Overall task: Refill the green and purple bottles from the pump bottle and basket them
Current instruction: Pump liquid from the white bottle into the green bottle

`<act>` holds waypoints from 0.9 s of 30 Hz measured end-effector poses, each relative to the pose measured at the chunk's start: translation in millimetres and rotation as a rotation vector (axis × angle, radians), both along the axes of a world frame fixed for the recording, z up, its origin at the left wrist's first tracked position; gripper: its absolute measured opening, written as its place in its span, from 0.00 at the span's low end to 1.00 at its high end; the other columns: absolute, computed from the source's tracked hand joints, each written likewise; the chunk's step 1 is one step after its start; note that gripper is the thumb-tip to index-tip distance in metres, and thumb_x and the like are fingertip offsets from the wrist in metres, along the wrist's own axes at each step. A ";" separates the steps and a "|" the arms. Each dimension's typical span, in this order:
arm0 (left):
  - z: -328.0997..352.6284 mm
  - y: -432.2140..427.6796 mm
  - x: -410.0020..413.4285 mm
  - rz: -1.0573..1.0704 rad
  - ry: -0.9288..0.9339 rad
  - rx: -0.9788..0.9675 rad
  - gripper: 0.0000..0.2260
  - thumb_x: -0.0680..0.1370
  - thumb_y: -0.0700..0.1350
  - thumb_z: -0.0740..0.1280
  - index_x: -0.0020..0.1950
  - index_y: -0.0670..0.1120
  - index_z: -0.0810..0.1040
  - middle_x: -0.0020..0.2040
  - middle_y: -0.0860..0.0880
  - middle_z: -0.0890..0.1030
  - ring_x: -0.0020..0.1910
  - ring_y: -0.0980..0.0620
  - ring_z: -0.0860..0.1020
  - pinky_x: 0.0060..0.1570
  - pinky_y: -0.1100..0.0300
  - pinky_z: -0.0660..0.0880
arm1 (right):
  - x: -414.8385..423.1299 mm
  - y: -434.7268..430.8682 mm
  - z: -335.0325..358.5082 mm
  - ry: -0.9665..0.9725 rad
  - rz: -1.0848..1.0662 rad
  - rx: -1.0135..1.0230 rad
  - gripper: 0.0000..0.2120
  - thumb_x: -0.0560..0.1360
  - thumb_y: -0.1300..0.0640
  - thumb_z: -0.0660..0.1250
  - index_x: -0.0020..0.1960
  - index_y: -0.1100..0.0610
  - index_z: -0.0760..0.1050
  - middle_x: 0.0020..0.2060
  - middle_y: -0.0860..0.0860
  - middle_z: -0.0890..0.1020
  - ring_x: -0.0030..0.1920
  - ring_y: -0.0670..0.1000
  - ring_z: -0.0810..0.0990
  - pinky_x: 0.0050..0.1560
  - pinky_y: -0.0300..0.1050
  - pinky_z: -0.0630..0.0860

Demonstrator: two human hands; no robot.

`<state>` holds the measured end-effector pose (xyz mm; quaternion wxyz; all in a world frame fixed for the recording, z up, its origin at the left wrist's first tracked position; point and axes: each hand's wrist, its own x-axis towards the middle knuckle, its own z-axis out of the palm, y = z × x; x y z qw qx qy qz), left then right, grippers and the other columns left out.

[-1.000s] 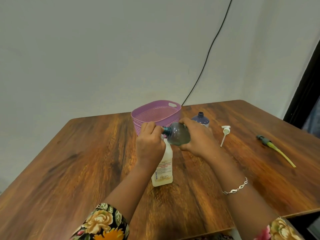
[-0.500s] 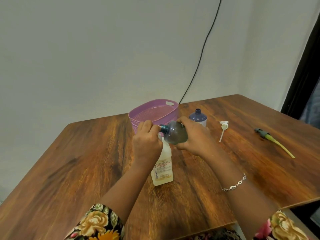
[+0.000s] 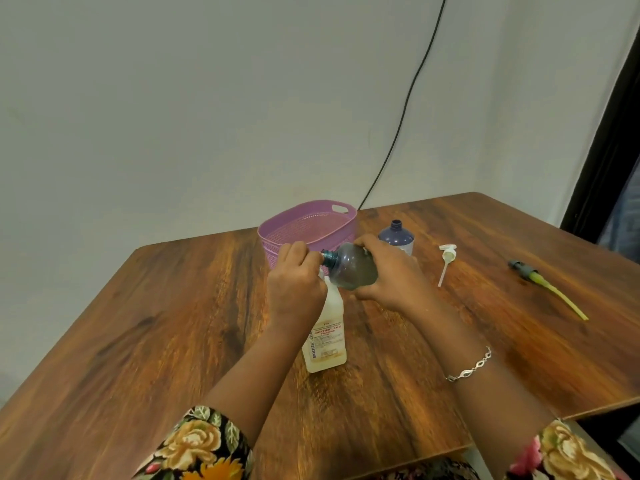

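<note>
Holds the green bottle (image 3: pixel 353 270) in the right hand (image 3: pixel 391 282), with fingers wrapped firmly round its clear, rounded body. Carries it tipped on its side, off the surface (image 3: pixel 173 323), with the neck pointing left. Meets the left hand (image 3: pixel 296 285) at that neck. Shows the left fingers (image 3: pixel 298 251) curled shut just beside the bottle's mouth, above the top of the pump bottle (image 3: pixel 325 337); cannot tell what exactly they clasp, hidden under the knuckles.

Directly below the left hand, upright on the surface: the pump bottle, white, with a red-lettered label facing the camera.

Behind both hands, near the far edge of the surface: the purple basket (image 3: pixel 308 226), with mesh walls and a handle slot in its far rim.

Just right of the basket and behind the right hand: the purple bottle (image 3: pixel 396 237), upright on the surface, with an open mouth.

Farther right, apart from the purple bottle: a white pump head (image 3: pixel 446 259), lying flat with its tube pointing toward the near edge.

Well to the right again: a dark green pump head (image 3: pixel 536 277) with a yellow-green tube, lying flat too.

On the right wrist, a silver bracelet (image 3: pixel 469 370); on both forearms, floral sleeves (image 3: pixel 197 445).

On the pale wall (image 3: pixel 173 116) behind, a black cable (image 3: pixel 408 98) running down to the surface's far edge near the basket
</note>
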<state>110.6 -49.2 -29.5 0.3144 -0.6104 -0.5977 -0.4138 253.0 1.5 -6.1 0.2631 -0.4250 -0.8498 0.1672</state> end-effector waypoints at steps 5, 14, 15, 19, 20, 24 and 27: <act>18.5 -3.4 -9.7 -0.036 0.052 -0.010 0.07 0.63 0.31 0.64 0.35 0.36 0.81 0.32 0.44 0.78 0.30 0.47 0.75 0.27 0.66 0.66 | 0.3 1.5 15.3 -0.003 0.022 0.051 0.32 0.64 0.55 0.76 0.64 0.50 0.66 0.60 0.50 0.75 0.58 0.53 0.74 0.59 0.57 0.71; 1.5 -2.1 0.7 -0.058 -0.073 0.012 0.11 0.67 0.34 0.58 0.35 0.37 0.80 0.32 0.45 0.77 0.31 0.47 0.74 0.26 0.59 0.71 | 2.1 3.2 8.2 -0.078 0.041 0.056 0.31 0.64 0.56 0.76 0.63 0.51 0.66 0.59 0.51 0.75 0.57 0.53 0.73 0.55 0.51 0.73; 4.9 -3.0 -0.2 -0.064 -0.079 -0.006 0.11 0.67 0.34 0.58 0.35 0.37 0.80 0.32 0.45 0.77 0.32 0.47 0.74 0.25 0.59 0.71 | 1.9 3.4 10.4 -0.085 0.037 0.062 0.32 0.64 0.55 0.76 0.63 0.51 0.66 0.59 0.50 0.75 0.57 0.53 0.73 0.57 0.53 0.72; 20.0 -2.7 -2.0 -0.085 -0.132 -0.032 0.09 0.66 0.32 0.60 0.34 0.36 0.81 0.32 0.44 0.78 0.32 0.46 0.75 0.27 0.61 0.72 | 2.7 4.3 20.9 -0.104 0.028 0.104 0.34 0.63 0.55 0.77 0.65 0.50 0.65 0.60 0.50 0.75 0.57 0.54 0.74 0.57 0.54 0.71; 20.2 -2.0 -1.8 -0.088 -0.152 -0.030 0.08 0.66 0.32 0.61 0.34 0.35 0.80 0.32 0.44 0.78 0.32 0.46 0.75 0.27 0.60 0.72 | 2.8 4.1 21.7 -0.122 0.029 0.117 0.34 0.63 0.55 0.77 0.65 0.50 0.65 0.60 0.50 0.75 0.57 0.54 0.74 0.56 0.53 0.72; 7.3 -1.5 1.7 -0.103 -0.171 0.012 0.12 0.68 0.35 0.57 0.34 0.36 0.79 0.32 0.44 0.77 0.32 0.46 0.75 0.27 0.59 0.71 | 2.9 4.4 16.5 -0.159 0.054 0.103 0.32 0.63 0.57 0.76 0.63 0.51 0.66 0.59 0.50 0.75 0.56 0.53 0.74 0.54 0.51 0.73; 2.9 -3.1 2.4 -0.111 -0.157 0.023 0.12 0.68 0.35 0.56 0.34 0.36 0.79 0.32 0.44 0.77 0.32 0.46 0.75 0.26 0.56 0.73 | 2.5 4.1 12.5 -0.145 0.059 0.097 0.32 0.63 0.57 0.76 0.63 0.51 0.66 0.59 0.50 0.75 0.57 0.53 0.73 0.55 0.52 0.73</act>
